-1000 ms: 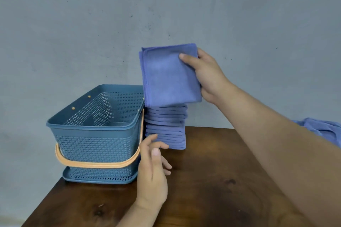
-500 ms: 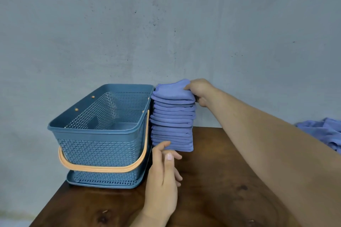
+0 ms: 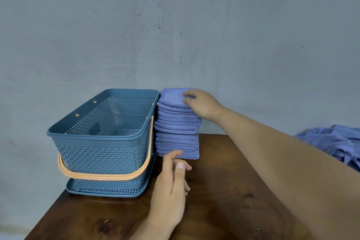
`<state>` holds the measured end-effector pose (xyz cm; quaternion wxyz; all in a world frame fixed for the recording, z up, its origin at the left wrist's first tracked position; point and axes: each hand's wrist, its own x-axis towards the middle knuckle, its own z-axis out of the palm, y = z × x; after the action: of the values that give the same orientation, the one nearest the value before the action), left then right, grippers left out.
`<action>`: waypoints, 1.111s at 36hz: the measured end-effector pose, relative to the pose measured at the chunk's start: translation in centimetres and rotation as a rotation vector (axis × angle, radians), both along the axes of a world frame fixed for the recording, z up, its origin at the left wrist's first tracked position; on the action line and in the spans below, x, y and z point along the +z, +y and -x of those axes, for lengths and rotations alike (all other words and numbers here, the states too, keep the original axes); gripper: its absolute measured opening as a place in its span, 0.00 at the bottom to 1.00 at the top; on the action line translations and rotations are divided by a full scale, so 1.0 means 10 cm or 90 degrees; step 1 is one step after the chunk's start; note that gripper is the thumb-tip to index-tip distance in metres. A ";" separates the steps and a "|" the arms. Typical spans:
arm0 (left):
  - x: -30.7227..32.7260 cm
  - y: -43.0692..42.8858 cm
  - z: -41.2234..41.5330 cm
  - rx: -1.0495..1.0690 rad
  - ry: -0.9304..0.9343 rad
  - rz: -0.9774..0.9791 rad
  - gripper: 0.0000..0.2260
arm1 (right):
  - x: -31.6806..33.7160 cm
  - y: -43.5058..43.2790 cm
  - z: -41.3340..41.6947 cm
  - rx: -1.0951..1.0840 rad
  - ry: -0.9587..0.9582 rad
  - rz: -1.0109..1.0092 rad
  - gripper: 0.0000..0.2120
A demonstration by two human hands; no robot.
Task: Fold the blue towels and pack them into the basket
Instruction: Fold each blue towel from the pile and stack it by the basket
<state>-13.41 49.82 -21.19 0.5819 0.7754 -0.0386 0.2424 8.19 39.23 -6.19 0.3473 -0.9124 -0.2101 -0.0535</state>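
Note:
A tall stack of folded blue towels (image 3: pixel 177 132) stands on the wooden table (image 3: pixel 224 197), right beside the blue perforated basket (image 3: pixel 101 136) with its orange handle down. No towel shows inside the basket. My right hand (image 3: pixel 203 104) reaches over the stack's top right corner, its fingertips lying on the top towel; the thumb is hidden. My left hand (image 3: pixel 171 179) hovers at the foot of the stack with relaxed fingers, the index tip at the lowest towels, holding nothing.
A heap of unfolded blue towels (image 3: pixel 339 142) lies at the table's right edge, behind my right forearm. A grey wall stands close behind the basket and the stack. The table's left edge runs just below the basket.
My right hand brought the folded towel down from the air onto the stack and now rests on it. The left hand stayed by the stack's foot.

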 end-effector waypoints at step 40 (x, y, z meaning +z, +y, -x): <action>-0.15 -1.23 0.00 -0.125 0.063 -0.610 0.18 | -1.64 -3.61 1.78 -0.410 -0.144 0.099 0.23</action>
<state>-13.41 37.53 -22.64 0.1810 0.9592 -0.1910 0.1038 -9.59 3.12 -22.61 0.2167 -0.9438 0.0477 -0.2451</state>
